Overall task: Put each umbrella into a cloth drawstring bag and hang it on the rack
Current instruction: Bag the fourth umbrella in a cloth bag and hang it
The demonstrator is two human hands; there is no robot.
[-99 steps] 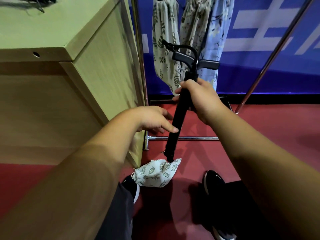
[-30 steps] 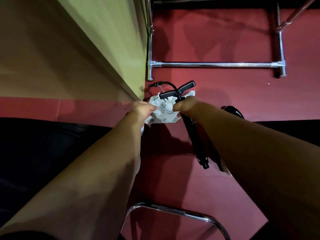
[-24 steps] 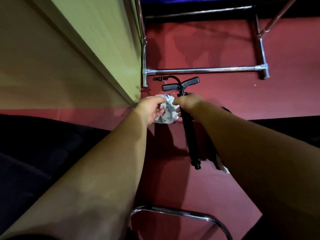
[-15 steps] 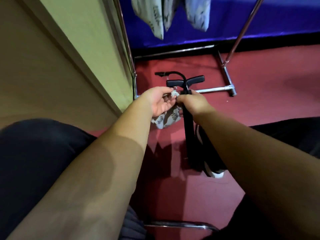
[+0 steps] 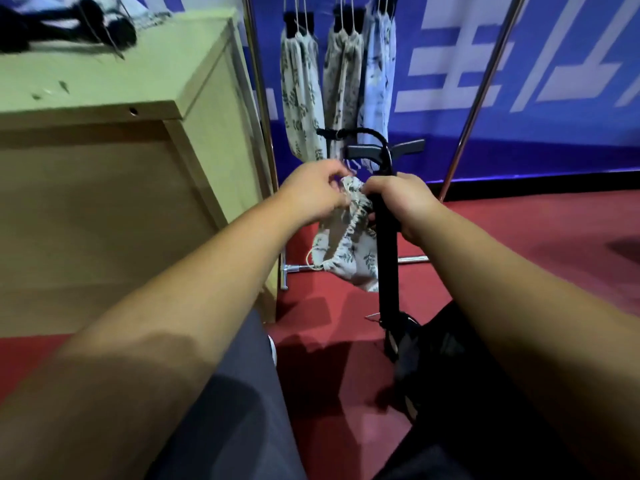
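Observation:
My right hand (image 5: 401, 200) grips the shaft of a long black umbrella (image 5: 387, 258) that stands upright, its handle and strap above my fist and its lower end near my shoe. My left hand (image 5: 313, 192) pinches the gathered mouth of a leaf-print cloth drawstring bag (image 5: 348, 252), which hangs crumpled between my hands, touching the umbrella shaft. Three filled cloth bags (image 5: 341, 95) hang by their cords on the metal rack (image 5: 479, 95) behind.
A pale wooden table (image 5: 114, 109) stands at my left, with dark umbrellas (image 5: 65, 29) lying on its top. A blue banner wall runs behind the rack. The floor is red. My legs and black shoe (image 5: 403, 336) are below.
I bent down, my left hand took the cloth bag off the floor, and both hands rose with bag and umbrella. The view has tilted back up to the rack.

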